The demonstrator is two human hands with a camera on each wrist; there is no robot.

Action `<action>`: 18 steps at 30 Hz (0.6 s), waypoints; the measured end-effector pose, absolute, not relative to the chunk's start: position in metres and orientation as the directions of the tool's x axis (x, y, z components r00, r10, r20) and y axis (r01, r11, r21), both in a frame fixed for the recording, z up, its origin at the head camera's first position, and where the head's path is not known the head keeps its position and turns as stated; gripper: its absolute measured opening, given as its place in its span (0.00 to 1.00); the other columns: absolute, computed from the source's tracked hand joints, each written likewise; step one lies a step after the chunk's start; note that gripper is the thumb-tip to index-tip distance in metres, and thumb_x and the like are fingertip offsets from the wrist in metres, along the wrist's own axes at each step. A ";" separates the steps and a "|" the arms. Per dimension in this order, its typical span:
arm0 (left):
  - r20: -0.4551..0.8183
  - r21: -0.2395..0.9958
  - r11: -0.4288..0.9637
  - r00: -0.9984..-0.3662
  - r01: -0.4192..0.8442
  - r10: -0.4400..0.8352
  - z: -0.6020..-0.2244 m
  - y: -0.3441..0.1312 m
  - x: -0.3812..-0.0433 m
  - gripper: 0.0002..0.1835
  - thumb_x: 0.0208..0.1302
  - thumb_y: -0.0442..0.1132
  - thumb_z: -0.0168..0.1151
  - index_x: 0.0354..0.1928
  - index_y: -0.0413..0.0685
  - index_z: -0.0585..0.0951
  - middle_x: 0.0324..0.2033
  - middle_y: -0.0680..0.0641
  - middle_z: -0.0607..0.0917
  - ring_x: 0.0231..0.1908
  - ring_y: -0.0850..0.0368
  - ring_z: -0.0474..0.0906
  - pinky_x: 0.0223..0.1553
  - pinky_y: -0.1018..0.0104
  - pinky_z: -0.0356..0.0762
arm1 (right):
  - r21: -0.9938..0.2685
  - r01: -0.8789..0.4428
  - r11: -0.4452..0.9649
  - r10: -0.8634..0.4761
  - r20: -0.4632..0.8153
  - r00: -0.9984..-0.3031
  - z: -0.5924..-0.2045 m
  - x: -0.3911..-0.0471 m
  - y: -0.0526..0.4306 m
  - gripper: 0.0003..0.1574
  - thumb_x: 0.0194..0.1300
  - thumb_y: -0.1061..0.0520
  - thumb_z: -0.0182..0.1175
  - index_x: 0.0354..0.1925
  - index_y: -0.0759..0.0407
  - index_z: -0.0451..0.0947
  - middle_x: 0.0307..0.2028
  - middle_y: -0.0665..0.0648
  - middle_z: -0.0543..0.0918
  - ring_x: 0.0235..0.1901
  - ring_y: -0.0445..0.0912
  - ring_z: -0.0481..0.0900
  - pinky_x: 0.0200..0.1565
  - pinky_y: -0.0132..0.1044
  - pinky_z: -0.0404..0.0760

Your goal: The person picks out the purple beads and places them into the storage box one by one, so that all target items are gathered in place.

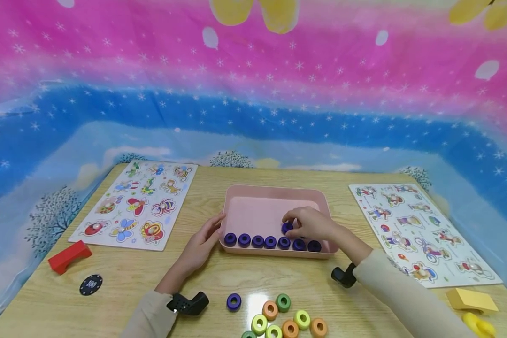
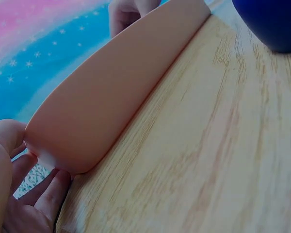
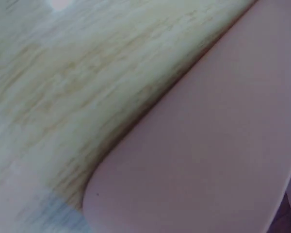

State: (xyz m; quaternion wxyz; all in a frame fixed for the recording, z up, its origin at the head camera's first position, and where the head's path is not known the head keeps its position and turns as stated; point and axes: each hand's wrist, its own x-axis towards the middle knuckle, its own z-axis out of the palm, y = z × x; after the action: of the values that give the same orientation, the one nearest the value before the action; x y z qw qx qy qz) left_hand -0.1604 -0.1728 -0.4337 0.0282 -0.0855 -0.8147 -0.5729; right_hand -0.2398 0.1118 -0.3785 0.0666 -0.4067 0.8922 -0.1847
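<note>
A shallow pink tray [image 1: 253,206] lies on the table, with a row of dark purple rings [image 1: 257,241] along its near wall. Over the tray's right half, my right hand [image 1: 310,223] pinches another purple ring [image 1: 287,228] between thumb and fingers, just behind the row. My left hand [image 1: 200,244] is at the left end of the tray. In the left wrist view, that hand's fingers [image 2: 53,191] touch the outside of the rounded tray corner. The right wrist view shows mostly the tray's outer wall [image 3: 194,141]; the held ring is hidden there.
Nearer the table's front are a loose purple ring [image 1: 234,302] and several green, yellow and orange rings [image 1: 290,328]. Picture puzzle boards [image 1: 141,202] flank the tray on both sides. A red block [image 1: 69,257] and black chip [image 1: 90,284] lie left, a yellow block [image 1: 472,300] right.
</note>
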 end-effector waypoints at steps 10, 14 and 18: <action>0.142 0.926 0.338 -0.985 0.169 0.102 -0.431 -0.174 -0.159 0.19 0.63 0.42 0.43 0.57 0.58 0.63 0.56 0.59 0.63 0.55 0.58 0.58 0.55 0.60 0.54 | -0.408 -0.785 0.467 -0.824 0.123 -0.554 -0.353 -0.222 0.095 0.20 0.51 0.53 0.59 0.43 0.58 0.73 0.34 0.53 0.77 0.20 0.35 0.67 0.22 0.27 0.69; 0.147 0.925 0.339 -0.984 0.173 0.102 -0.431 -0.175 -0.159 0.19 0.63 0.42 0.43 0.57 0.58 0.64 0.56 0.59 0.63 0.55 0.57 0.59 0.55 0.59 0.54 | -0.441 -0.813 0.379 -0.889 0.070 -0.452 -0.347 -0.203 0.074 0.19 0.51 0.51 0.60 0.43 0.55 0.74 0.35 0.50 0.77 0.21 0.34 0.67 0.24 0.25 0.69; 0.147 0.924 0.338 -0.982 0.178 0.116 -0.433 -0.174 -0.160 0.20 0.63 0.43 0.43 0.58 0.59 0.63 0.56 0.60 0.62 0.55 0.58 0.59 0.55 0.60 0.54 | -0.439 -0.844 0.309 -0.941 -0.012 -0.339 -0.350 -0.184 0.052 0.20 0.49 0.50 0.60 0.42 0.54 0.74 0.31 0.47 0.75 0.22 0.33 0.66 0.25 0.22 0.67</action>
State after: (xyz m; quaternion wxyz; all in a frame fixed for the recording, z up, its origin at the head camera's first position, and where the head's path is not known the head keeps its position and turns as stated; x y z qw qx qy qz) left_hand -0.1600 -0.1742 -0.4329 0.0276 -0.0899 -0.8175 -0.5682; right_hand -0.1839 0.0517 -0.3500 0.1343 -0.5591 0.7979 -0.1809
